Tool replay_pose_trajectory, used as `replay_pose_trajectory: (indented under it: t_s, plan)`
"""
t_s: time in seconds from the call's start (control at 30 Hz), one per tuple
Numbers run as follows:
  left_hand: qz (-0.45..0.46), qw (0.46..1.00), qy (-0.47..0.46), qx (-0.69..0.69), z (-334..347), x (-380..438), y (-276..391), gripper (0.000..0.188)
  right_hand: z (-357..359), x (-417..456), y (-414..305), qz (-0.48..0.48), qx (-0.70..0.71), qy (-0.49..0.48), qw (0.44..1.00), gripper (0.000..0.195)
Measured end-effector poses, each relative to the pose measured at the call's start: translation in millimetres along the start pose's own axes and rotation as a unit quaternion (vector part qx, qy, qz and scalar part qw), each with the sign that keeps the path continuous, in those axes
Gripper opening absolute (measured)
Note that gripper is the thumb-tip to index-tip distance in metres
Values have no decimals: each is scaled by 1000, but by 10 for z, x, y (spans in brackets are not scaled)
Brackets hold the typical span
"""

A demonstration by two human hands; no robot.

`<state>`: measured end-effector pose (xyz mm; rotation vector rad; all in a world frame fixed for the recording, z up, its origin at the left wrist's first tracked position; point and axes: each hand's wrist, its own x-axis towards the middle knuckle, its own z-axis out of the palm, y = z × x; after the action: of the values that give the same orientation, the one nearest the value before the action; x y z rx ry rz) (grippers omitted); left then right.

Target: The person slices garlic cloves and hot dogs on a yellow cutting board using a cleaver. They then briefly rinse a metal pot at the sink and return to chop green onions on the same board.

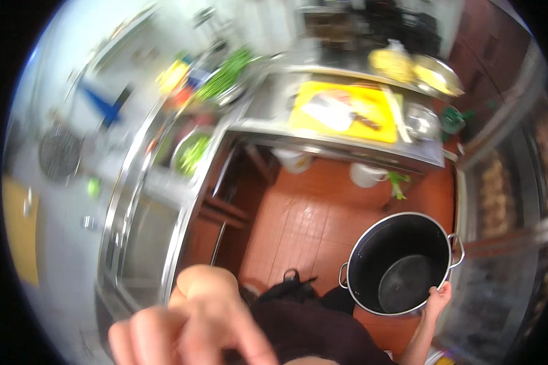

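My right hand point(438, 299) grips the near right rim of a large, deep stockpot point(370, 255) with a dark inside and two metal loop handles. The pot is tilted so that I look into it, and I see no food inside. It is over the floor at my right side. My left hand point(201, 324) is raised close to the camera at the lower left, large and blurred. Its fingers are apart and bent, nothing shows in them, and the lower frame edge cuts off some fingertips.
Ahead, a steel counter carries a yellow cutting board point(374, 98) with a cleaver point(331, 112), and a metal bowl point(422, 121). Left stands a steel sink unit point(153, 246) with a bowl of cut greens point(192, 155). A white bucket point(367, 175) sits under the counter; glass-fronted cabinets point(497, 196) line the right.
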<state>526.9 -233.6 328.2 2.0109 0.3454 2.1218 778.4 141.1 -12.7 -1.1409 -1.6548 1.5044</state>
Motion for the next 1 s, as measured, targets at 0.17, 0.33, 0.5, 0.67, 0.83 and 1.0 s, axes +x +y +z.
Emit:
replay_pose_trajectory:
  t_s: [0.17,0.33,0.5,0.67,0.83,1.0]
  plan:
    - [-488,749,264,361,-303,-1764,979,38,805,-69,-1865,-165,-87,-169,968,25]
    - [-621,573,500,188,259,-3259,1055,93,2311,-822,-3088,-271,-97,-364,886,22]
    - [-501,534,610,303,183,-3030,1181,98,3657,-1548,-3758,-347,-27,-522,778,17]
    - [-204,355,765,497,-210,-3441,1794,98,4954,-2630,-4192,-407,-67,-605,681,21]
    - [-185,390,837,337,-216,-3292,3427,67,6290,-3614,-4280,-401,-8,-680,614,13]
    - [-257,364,840,309,-279,-3689,4650,66,7465,-4535,-4147,-330,12,-735,592,10]
